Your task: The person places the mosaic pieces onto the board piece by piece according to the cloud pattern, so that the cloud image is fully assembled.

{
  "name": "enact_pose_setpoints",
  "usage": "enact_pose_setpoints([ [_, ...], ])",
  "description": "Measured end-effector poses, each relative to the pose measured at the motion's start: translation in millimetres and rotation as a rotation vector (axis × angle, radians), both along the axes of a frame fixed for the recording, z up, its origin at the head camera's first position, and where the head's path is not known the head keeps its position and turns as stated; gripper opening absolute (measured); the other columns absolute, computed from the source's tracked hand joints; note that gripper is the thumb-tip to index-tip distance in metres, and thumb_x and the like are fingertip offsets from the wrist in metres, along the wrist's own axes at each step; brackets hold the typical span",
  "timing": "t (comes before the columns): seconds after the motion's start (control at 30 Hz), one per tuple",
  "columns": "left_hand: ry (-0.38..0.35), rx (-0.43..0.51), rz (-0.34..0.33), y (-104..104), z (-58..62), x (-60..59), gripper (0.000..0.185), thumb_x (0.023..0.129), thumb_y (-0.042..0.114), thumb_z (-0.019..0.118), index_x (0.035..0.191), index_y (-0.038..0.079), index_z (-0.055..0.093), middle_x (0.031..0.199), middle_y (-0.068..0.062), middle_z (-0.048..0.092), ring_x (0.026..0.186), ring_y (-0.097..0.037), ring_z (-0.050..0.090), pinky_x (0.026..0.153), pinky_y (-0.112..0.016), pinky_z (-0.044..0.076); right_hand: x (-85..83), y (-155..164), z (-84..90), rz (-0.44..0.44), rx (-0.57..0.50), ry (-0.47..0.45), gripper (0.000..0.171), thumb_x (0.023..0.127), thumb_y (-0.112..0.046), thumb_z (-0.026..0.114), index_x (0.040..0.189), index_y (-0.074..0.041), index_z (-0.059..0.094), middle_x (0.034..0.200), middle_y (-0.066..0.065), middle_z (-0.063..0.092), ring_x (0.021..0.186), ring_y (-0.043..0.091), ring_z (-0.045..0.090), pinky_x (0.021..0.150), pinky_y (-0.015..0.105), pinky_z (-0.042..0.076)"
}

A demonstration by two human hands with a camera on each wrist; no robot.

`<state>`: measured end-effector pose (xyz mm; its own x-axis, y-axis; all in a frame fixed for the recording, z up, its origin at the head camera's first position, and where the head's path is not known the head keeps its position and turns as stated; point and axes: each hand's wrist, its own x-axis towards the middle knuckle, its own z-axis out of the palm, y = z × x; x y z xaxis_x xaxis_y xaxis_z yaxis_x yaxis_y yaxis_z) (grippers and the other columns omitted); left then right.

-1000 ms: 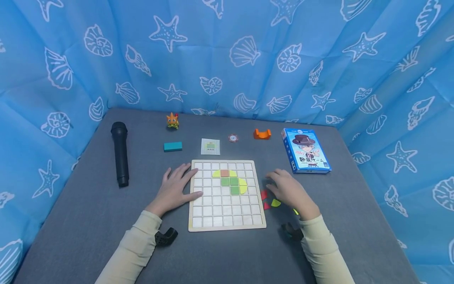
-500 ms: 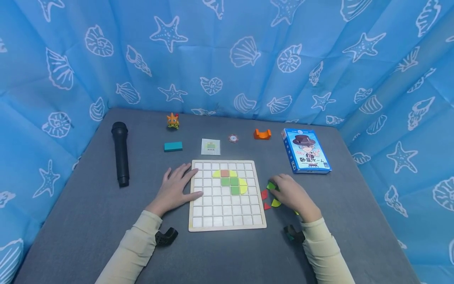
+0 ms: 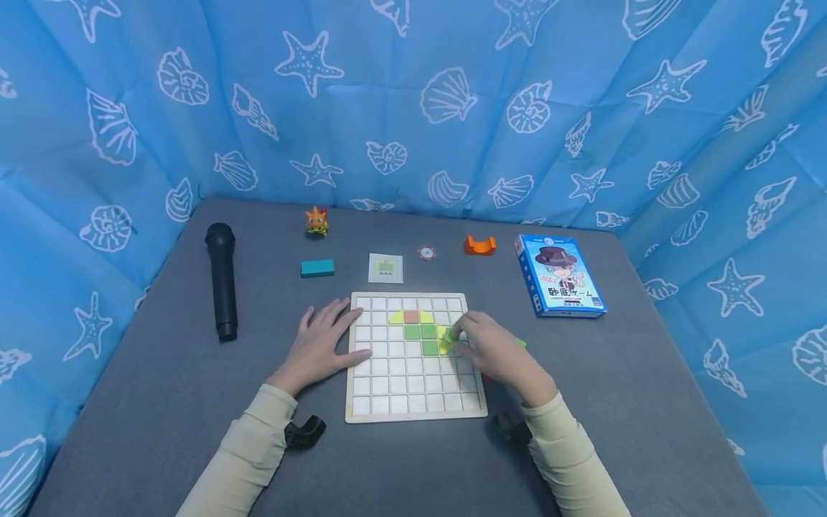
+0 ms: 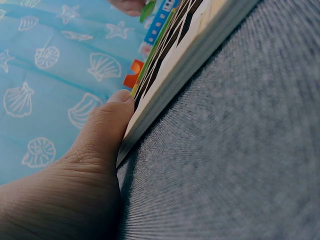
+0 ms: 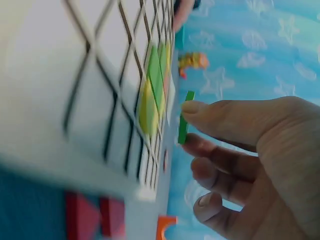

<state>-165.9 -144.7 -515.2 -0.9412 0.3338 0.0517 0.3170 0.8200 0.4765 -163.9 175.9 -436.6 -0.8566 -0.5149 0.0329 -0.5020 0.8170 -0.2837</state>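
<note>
Green tile (image 5: 186,120): pinched between thumb and forefinger of the right hand (image 3: 494,352), other fingers curled loosely below. Head view places it over the right part of the grid board (image 3: 407,384), near the yellow tiles (image 3: 426,316); right wrist view shows it raised off the surface. Its full outline is partly covered by fingers.

Left hand (image 3: 315,350): fingers spread, thumb and forefinger tips resting on the board's left edge.

On the board, upper half: three green square tiles (image 3: 429,348), one salmon square tile (image 3: 410,316), yellow curved tiles adjoining. Beside the board's right edge: two red tiles (image 5: 82,220), partly hidden in head view by the right arm.

Beyond the board's far edge: pattern card (image 3: 385,268), teal block (image 3: 317,268), poker chip (image 3: 426,253), orange U-shaped block (image 3: 480,245), orange figurine (image 3: 316,221). Far right: blue game box (image 3: 561,276). Far left: black microphone (image 3: 222,283), lying lengthwise. Behind: blue shell-and-starfish curtain (image 3: 388,108).
</note>
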Motion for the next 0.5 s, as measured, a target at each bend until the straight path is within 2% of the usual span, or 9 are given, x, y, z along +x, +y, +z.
enact_pose_setpoints([
  [0.2, 0.01, 0.002, 0.0, 0.9, 0.5, 0.1, 0.085, 0.082, 0.068, 0.057, 0.15, 0.024, 0.034, 0.158, -0.007, 0.023, 0.146, -0.029, 0.017, 0.113, -0.061, 0.002, 7.8, -20.6, -5.7, 0.133, -0.056, 0.03, 0.017, 0.084, -0.012, 0.074, 0.1, -0.014, 0.069, 0.1, -0.002, 0.064, 0.093, 0.012, 0.059, 0.082, 0.031, 0.054],
  [0.5, 0.016, 0.007, -0.007, -0.8, -2.3, -0.6, 0.085, 0.082, 0.069, 0.056, 0.15, 0.024, 0.033, 0.158, -0.007, 0.022, 0.146, -0.029, 0.017, 0.113, -0.061, 0.002, 7.6, -35.0, -11.5, 0.17, -0.042, 0.042, 0.018, 0.085, -0.014, 0.073, 0.103, -0.015, 0.071, 0.099, -0.005, 0.064, 0.092, 0.009, 0.057, 0.082, 0.027, 0.053],
])
